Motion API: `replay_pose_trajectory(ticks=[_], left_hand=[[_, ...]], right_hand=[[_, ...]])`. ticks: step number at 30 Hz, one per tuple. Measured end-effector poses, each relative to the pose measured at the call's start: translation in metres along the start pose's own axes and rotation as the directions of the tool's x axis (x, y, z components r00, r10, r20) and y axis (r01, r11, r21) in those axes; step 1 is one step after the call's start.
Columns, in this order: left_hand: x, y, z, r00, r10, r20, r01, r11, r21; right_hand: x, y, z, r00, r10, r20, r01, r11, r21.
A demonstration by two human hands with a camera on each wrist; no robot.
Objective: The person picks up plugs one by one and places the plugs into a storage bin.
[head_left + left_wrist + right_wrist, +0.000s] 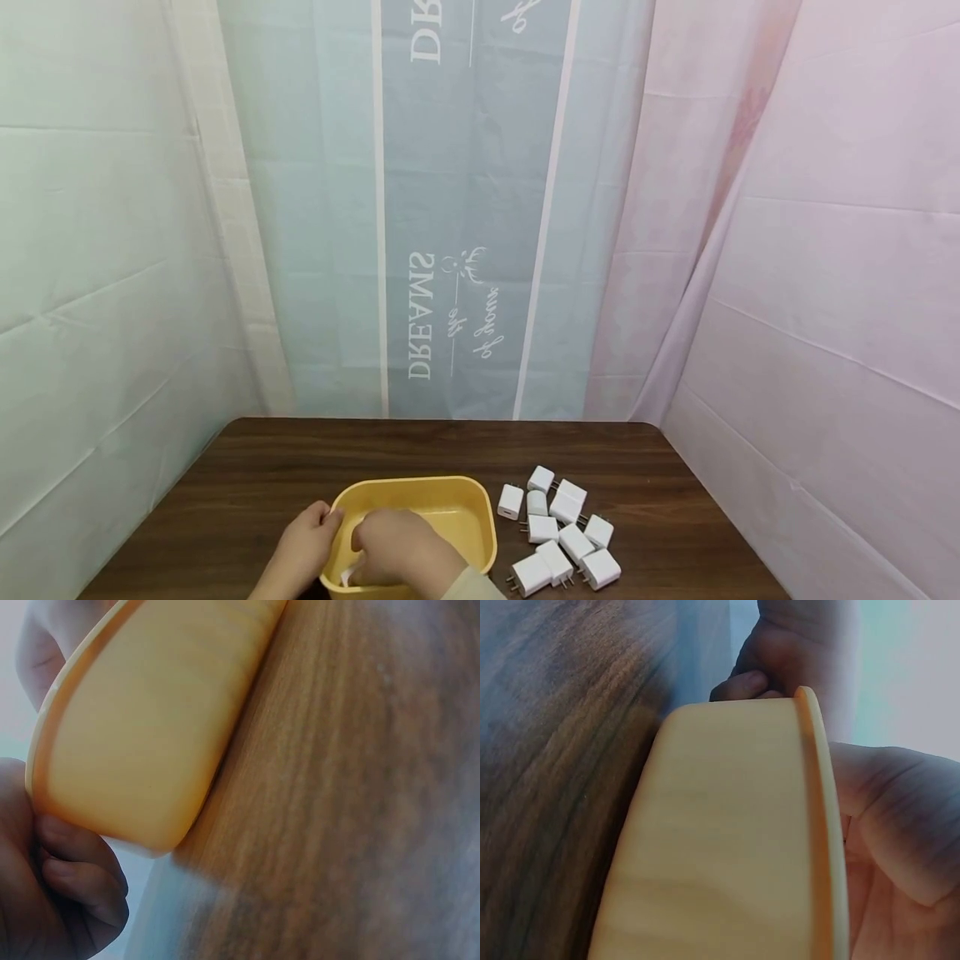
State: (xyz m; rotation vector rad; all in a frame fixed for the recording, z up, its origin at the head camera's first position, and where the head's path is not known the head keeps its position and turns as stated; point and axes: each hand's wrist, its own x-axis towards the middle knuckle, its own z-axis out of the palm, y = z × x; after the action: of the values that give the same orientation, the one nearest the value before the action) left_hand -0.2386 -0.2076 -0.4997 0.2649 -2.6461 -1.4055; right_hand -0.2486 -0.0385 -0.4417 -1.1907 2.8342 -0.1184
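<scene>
A yellow plastic bin (pixel 474 521) sits at the front of the dark wooden table. My left hand (pixel 303 546) grips its left rim; in the left wrist view the thumb is at the rim and curled fingers (pixel 82 877) lie against the outer wall. My right hand (pixel 401 546) reaches down inside the bin, fingers curled, and holds a white charger (pixel 347 575) near the front left corner. Most of that charger is hidden by the hand. In the right wrist view the bin's wall (pixel 720 810) covers the fingertips.
Several white wall chargers (pixel 575 542) with metal prongs lie in a loose cluster right of the bin, some touching. The wooden table (pixel 675 533) ends at a blue-grey printed curtain (pixel 480 208) behind, with pale cloth walls (pixel 840 333) on both sides.
</scene>
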Motion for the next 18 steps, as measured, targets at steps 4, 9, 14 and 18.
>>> replay_pose_trajectory(ticks=[4, 9, 14, 18], left_hand=[[0.000, 0.000, 0.000, 1.000, 0.000, 0.001, 0.000, 1.000, 0.005], [0.000, 0.000, -0.001, 1.000, -0.004, 0.008, 0.004, 1.000, -0.003], [0.001, 0.000, -0.001, 0.999, -0.026, 0.036, 0.026, 1.000, -0.012], [0.002, 0.000, -0.001, 0.999, -0.024, 0.032, 0.025, 1.000, -0.012]], right_hand=[[-0.005, 0.004, -0.003, 1.000, -0.012, -0.026, 0.011, 1.000, -0.013], [-0.012, 0.011, -0.010, 0.996, -0.031, -0.080, 0.028, 0.999, -0.032], [-0.021, 0.018, -0.018, 0.994, -0.028, -0.106, 0.023, 0.999, -0.040], [-0.029, 0.023, -0.025, 0.994, -0.014, -0.109, 0.011, 1.000, -0.026]])
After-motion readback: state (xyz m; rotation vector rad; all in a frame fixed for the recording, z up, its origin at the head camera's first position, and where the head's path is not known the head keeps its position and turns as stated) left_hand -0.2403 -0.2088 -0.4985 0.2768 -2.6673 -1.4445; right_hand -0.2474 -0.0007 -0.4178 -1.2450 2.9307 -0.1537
